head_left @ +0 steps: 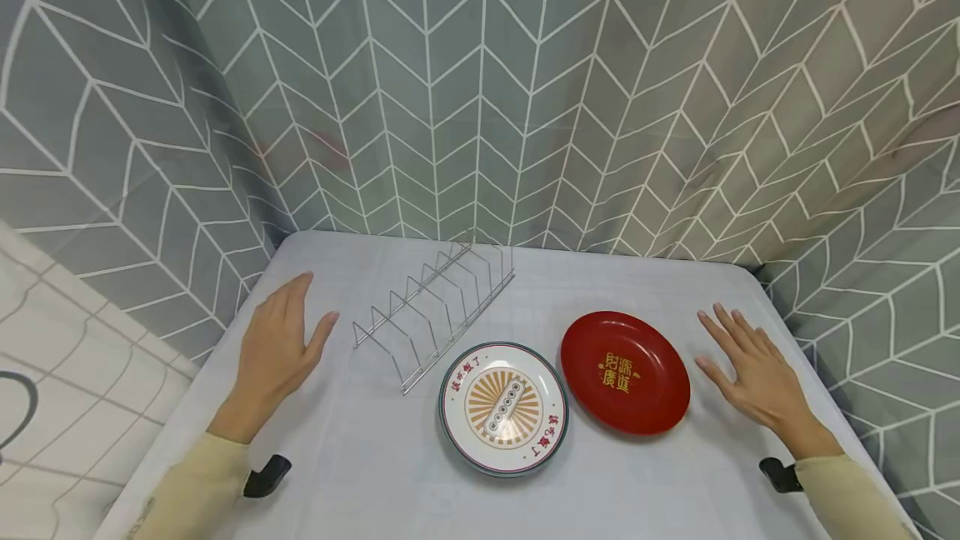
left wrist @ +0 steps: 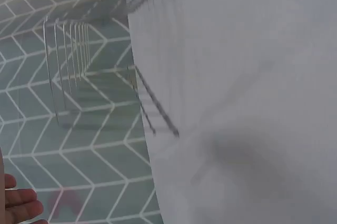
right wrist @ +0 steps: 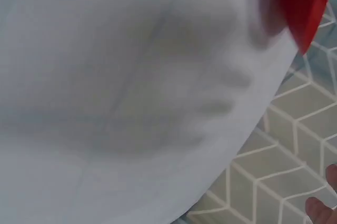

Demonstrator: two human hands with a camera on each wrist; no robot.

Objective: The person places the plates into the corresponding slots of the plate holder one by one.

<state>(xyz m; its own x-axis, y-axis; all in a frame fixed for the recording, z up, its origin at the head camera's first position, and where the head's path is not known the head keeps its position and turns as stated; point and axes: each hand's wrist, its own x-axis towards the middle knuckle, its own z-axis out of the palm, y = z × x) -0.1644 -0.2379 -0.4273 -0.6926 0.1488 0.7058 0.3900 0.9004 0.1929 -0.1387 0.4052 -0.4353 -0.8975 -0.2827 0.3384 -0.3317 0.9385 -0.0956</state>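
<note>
In the head view a white plate (head_left: 480,440) with a green rim, an orange ray pattern and red characters lies near the table's middle. Right of it is a red oval plate (head_left: 592,340) with gold characters. Behind and to the left stands a wire dish rack (head_left: 435,307) with several slots, holding nothing. My left hand (head_left: 276,344) is left of the rack with fingers straight, touching nothing. My right hand (head_left: 761,377) hovers right of the red plate, fingers extended, holding nothing. The left wrist view shows the rack (left wrist: 158,103) and fingertips; the right wrist view catches the red plate's edge (right wrist: 305,8).
A white cloth covers the table (head_left: 360,473). Grey curtains (head_left: 450,107) with a white chevron pattern hang behind it and at both sides. White tile-like squares (head_left: 67,407) show at the far left, along with part of a dark curved object (head_left: 32,402).
</note>
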